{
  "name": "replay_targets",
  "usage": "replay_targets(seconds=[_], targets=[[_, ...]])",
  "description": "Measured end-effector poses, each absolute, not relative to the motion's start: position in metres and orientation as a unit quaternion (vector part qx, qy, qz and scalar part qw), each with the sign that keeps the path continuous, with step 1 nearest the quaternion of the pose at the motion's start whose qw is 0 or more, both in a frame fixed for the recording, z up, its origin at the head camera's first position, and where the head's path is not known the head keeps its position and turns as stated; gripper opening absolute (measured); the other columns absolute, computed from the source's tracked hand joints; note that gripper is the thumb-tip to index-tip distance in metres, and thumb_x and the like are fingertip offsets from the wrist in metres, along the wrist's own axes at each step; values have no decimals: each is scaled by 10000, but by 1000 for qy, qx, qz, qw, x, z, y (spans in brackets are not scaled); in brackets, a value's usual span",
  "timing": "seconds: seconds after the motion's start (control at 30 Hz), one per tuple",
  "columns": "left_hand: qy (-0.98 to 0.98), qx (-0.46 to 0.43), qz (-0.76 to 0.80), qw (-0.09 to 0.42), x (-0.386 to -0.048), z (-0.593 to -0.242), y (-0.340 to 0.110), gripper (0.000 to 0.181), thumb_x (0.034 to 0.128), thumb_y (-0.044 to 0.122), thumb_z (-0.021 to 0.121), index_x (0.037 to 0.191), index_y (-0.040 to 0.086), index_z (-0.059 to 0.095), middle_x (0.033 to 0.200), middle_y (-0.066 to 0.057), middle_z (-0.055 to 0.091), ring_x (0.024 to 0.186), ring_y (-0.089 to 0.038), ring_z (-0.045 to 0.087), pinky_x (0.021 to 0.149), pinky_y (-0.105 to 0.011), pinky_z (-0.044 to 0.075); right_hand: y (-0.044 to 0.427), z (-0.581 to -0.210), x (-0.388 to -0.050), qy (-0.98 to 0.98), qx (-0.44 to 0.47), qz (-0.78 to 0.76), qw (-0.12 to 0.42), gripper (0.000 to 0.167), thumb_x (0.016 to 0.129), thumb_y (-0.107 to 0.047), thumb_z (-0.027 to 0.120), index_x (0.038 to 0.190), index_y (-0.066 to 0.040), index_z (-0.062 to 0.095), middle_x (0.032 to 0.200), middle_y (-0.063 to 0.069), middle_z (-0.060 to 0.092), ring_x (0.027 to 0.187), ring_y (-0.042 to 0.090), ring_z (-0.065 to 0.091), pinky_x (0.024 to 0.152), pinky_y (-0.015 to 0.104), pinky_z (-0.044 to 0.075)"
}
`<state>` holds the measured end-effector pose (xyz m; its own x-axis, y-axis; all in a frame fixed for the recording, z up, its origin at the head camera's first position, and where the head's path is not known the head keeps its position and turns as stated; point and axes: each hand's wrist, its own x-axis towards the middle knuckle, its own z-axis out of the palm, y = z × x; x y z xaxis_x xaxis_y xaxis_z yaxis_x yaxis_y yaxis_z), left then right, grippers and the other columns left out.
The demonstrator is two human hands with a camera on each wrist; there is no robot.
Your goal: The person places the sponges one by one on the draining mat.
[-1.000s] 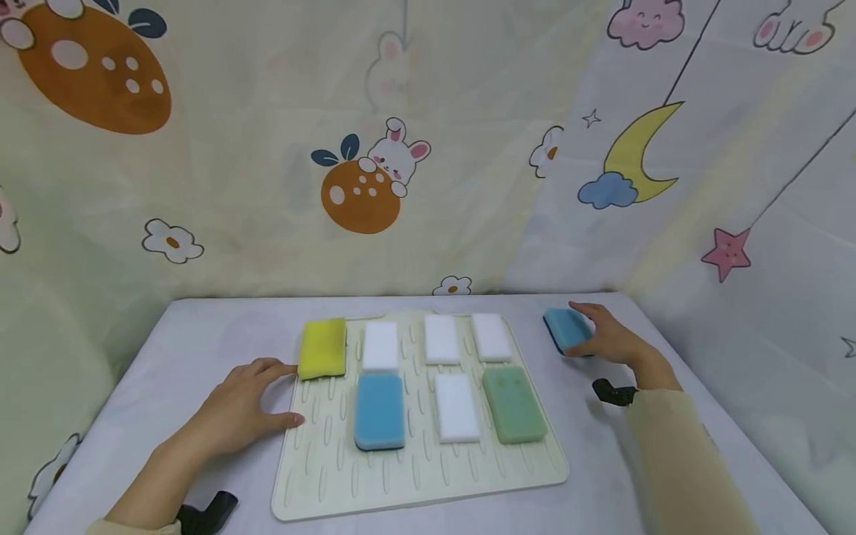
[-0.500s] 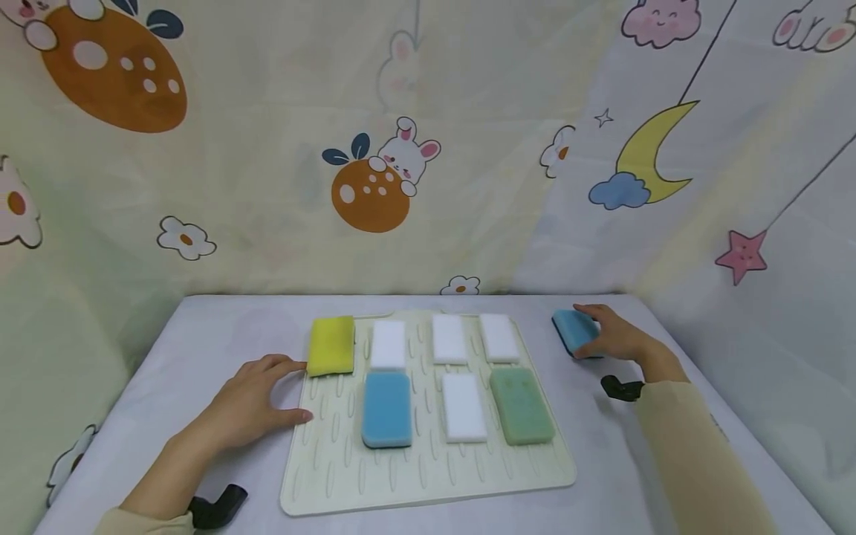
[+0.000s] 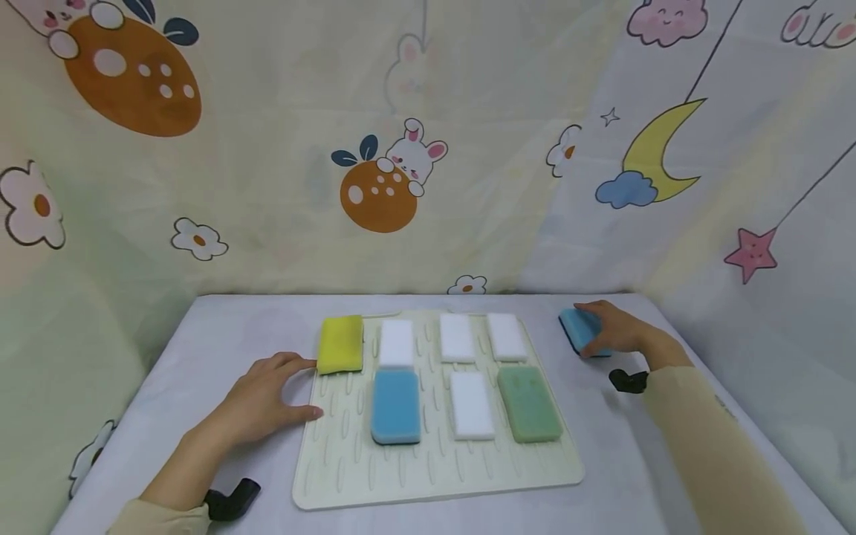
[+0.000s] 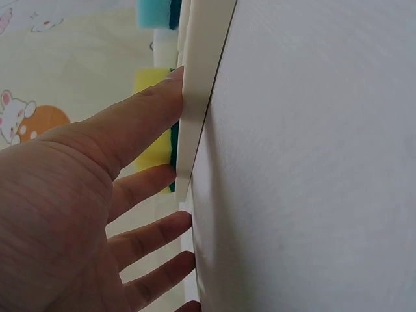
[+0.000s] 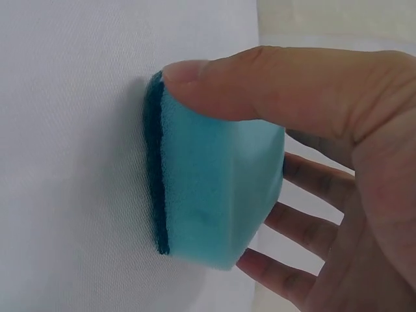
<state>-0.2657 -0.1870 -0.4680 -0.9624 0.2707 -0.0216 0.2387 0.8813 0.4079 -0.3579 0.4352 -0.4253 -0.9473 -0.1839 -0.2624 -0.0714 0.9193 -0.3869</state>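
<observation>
My right hand (image 3: 622, 327) grips a blue sponge (image 3: 580, 330) at the table's back right, thumb on one edge and fingers across from it. In the right wrist view the sponge (image 5: 201, 188) shows a dark scouring layer facing the white cloth. At the left side of a cream ribbed mat (image 3: 348, 475), my left hand (image 3: 264, 401) has its fingers spread, the thumb touching the mat's edge. Its forefinger reaches beside a yellow sponge (image 3: 340, 344) on the mat's back left corner. In the left wrist view this yellow sponge (image 4: 153, 153) has a dark green layer.
On the mat lie another blue sponge (image 3: 395, 405), a green sponge (image 3: 530, 403) and several white blocks, such as the front one (image 3: 472, 405). A white cloth covers the table (image 3: 227, 327). Patterned curtain (image 3: 281, 186) hangs behind and at the sides.
The head view has turned slightly left, so everything appears shifted right. Both hands keep nearly the same places, the right on the blue sponge and the left at the mat's edge.
</observation>
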Motion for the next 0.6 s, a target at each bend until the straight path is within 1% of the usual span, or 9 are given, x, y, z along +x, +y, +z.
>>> replay_targets(seconds=[0.23,0.6], targets=[[969,128,206,45,-269,-469,-186,858,741,623,856,1445,205,598,1502,-144,524,1386,-446,446,1061,-719,398,434,-424,-355,969,-65,-188,150,1101,778,-341,905,1617,-7,275,1606,377,167,1419,598,279,1089,765,335],[972,123,197,46,-269,-471,-188,840,745,596,863,1442,206,603,1495,-147,526,1367,-446,459,1065,-714,393,420,-414,-344,972,-79,-171,143,1103,792,-421,888,1614,-7,281,1580,380,208,1384,586,336,1067,756,365]])
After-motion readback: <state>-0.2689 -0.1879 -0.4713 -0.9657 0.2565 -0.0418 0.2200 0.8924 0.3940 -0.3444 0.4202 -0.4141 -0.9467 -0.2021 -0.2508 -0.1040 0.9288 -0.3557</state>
